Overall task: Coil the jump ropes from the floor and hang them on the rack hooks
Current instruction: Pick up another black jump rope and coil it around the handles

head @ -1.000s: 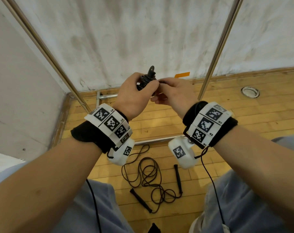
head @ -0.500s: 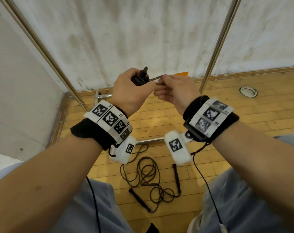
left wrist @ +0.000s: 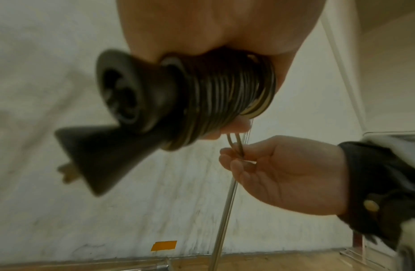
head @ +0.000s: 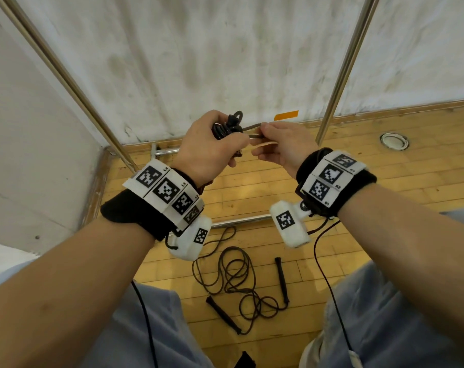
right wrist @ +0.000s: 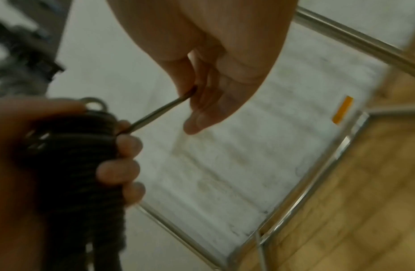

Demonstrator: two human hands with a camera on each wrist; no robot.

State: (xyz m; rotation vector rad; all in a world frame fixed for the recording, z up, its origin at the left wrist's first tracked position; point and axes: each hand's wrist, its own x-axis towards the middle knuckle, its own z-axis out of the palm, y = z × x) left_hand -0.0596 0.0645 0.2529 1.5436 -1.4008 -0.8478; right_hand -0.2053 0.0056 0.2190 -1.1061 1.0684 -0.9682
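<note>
My left hand (head: pixel 212 147) grips a black jump rope bundle (head: pixel 227 127), its cord wound tightly round the two handles (left wrist: pixel 220 99). The handles' flared ends (left wrist: pixel 102 157) stick out past the palm. A short loop of cord (right wrist: pixel 155 114) leads from the bundle to my right hand (head: pixel 276 143), which pinches it between thumb and fingers (left wrist: pixel 234 155). Both hands are at chest height in front of the metal rack's frame (head: pixel 342 67). A second black jump rope (head: pixel 236 277) lies loose and tangled on the wooden floor between my knees, its handles (head: pixel 221 313) spread apart.
The rack's slanted chrome poles (head: pixel 66 78) rise left and right against a white wall, with its base bars (head: pixel 239 220) on the floor. An orange tape strip (head: pixel 286 115) marks the wall's foot. A round metal floor fitting (head: pixel 394 140) sits at the right. No hooks are in view.
The bundle has turned in my left hand. My right hand has drawn the cord's loop out a short way to the right of the bundle.
</note>
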